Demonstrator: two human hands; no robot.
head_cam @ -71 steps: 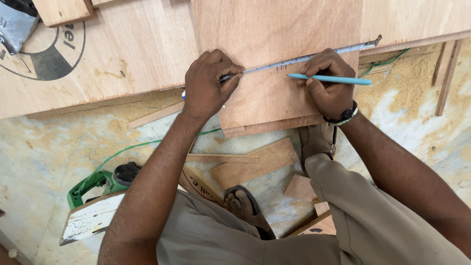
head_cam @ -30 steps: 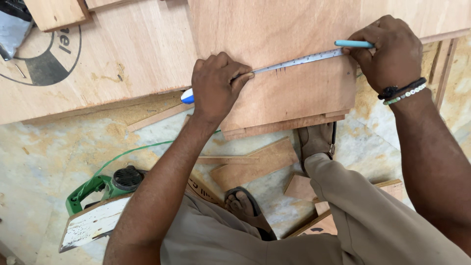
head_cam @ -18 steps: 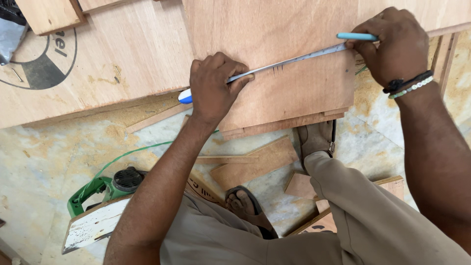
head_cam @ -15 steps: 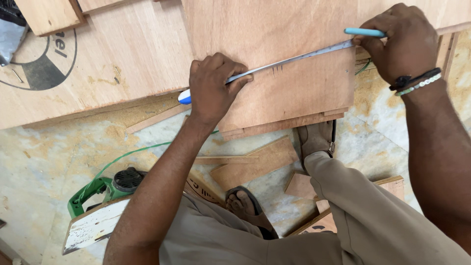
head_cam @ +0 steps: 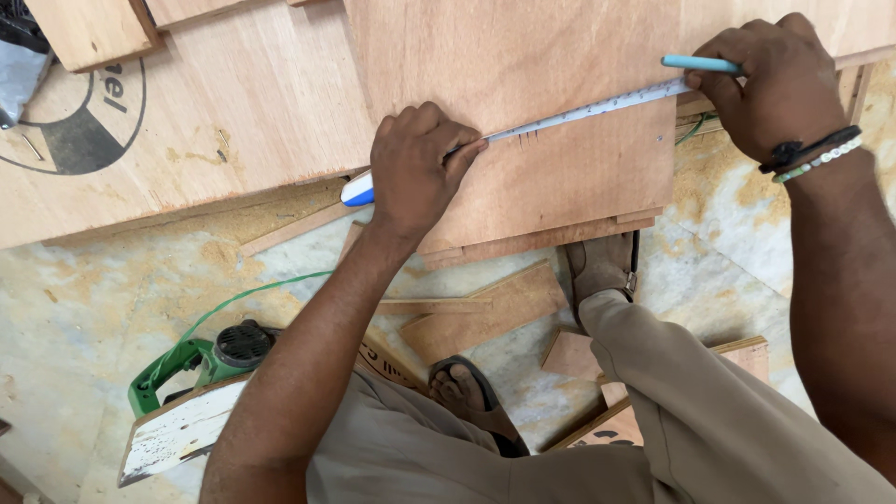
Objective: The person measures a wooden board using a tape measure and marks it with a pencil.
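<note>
A plywood board (head_cam: 523, 84) lies on the floor under both of my hands. My left hand (head_cam: 415, 168) grips the blue and white case (head_cam: 357, 190) of a tape measure and presses it onto the board. The silver tape blade (head_cam: 588, 110) runs across the board to its right edge. There my right hand (head_cam: 775, 79) pins the tape's end while holding a light blue pen (head_cam: 698, 63) between its fingers. A dark band and a bead bracelet (head_cam: 810, 157) sit on my right wrist.
A larger plywood sheet (head_cam: 168, 121) with a black round print lies at the left. A green power tool (head_cam: 201, 359) with a green cable rests on the dusty stone floor. Wood offcuts (head_cam: 485, 313) lie near my sandalled feet (head_cam: 602, 266).
My right hand has moved from the middle of the board to its right edge, drawing the tape out longer. My left hand has stayed on the tape case.
</note>
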